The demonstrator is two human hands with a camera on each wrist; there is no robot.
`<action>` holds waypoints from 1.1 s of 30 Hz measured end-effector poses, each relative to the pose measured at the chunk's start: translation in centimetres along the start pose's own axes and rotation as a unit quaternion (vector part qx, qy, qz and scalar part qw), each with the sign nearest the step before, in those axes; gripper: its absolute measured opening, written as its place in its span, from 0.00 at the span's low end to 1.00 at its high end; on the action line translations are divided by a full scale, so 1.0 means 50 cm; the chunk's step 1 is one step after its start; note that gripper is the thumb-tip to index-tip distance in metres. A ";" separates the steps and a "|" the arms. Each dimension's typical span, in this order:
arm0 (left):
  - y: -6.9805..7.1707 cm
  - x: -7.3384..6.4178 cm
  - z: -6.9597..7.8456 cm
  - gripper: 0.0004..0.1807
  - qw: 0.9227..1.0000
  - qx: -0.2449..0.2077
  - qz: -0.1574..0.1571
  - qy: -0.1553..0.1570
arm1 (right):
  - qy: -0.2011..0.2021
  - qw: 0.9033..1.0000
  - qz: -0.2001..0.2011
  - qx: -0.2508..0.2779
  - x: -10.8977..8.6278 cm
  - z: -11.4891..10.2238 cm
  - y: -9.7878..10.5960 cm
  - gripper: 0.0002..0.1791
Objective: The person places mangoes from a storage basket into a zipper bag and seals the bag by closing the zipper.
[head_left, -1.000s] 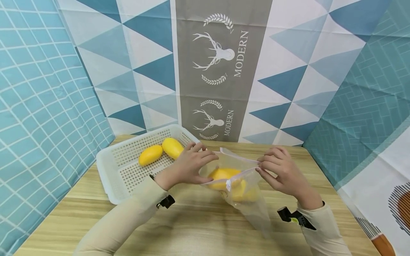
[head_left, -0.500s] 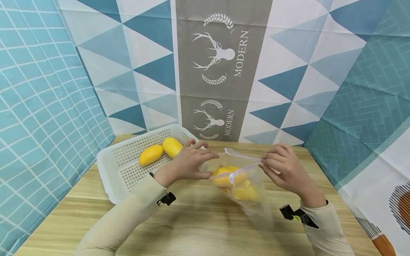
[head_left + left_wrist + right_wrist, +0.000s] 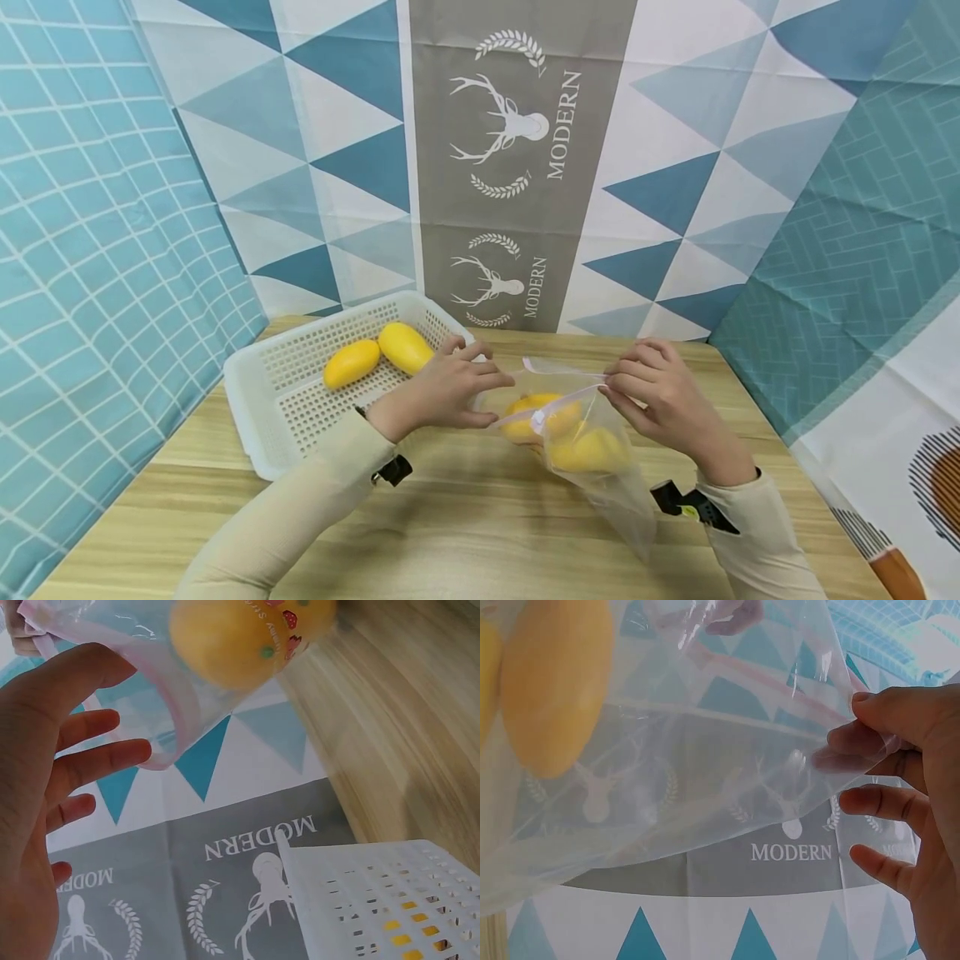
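A clear zip bag (image 3: 611,500) with a pink-edged mouth and a white slider hangs between my hands, its mouth spread. Yellow mangoes (image 3: 555,682) lie inside it. In the left wrist view, a small red strawberry print shows over a mango (image 3: 225,645). My right hand (image 3: 660,400) pinches one corner of the mouth between thumb and forefinger, the other fingers loose. At the other end of the mouth, my left hand (image 3: 450,387) has its fingers spread and gently bent, gripping nothing. Its thumb and a finger are close to the bag's edge; contact is unclear.
A white perforated basket (image 3: 243,392) stands on the wooden table (image 3: 450,533) at the left, behind my left forearm. Two mangoes (image 3: 352,364) lie in it. Patterned cloth (image 3: 495,208) hangs behind and at both sides.
The left hand has come slightly away from the bag's edge, its fingers loosening. The bag and its mangoes have shifted right, while the right hand moved right, then back.
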State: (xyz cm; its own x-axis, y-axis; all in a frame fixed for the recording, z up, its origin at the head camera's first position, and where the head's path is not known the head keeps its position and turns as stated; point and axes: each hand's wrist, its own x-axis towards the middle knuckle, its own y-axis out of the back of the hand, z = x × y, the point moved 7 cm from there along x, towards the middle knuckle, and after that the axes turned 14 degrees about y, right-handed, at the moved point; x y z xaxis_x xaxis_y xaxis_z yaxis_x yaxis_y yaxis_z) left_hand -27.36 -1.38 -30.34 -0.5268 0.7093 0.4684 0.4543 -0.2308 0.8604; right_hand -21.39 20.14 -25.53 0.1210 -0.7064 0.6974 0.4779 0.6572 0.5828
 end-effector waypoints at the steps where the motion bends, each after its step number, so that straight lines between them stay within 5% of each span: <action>1: -0.002 -0.001 0.001 0.26 1.000 0.001 -0.003 -0.004 | 0.000 1.000 -0.001 -0.003 0.001 0.000 0.000 0.21; 22: 0.001 -0.018 0.032 0.28 0.997 0.010 -0.013 -0.082 | -0.024 0.999 -0.008 -0.049 0.008 -0.004 -0.005 0.22; 33: 0.026 -0.014 0.004 0.27 0.998 -0.031 -0.020 -0.057 | -0.034 0.998 -0.014 -0.048 0.005 -0.003 -0.009 0.22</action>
State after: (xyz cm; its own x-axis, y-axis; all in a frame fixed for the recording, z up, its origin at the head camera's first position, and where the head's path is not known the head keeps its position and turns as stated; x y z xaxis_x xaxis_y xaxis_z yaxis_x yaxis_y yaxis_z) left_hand -26.24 -2.06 -29.58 -0.4565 0.7897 0.4099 0.3873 -0.2384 0.8906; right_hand -21.42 19.62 -25.68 0.0488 -0.7028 0.7097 0.5620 0.6068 0.5621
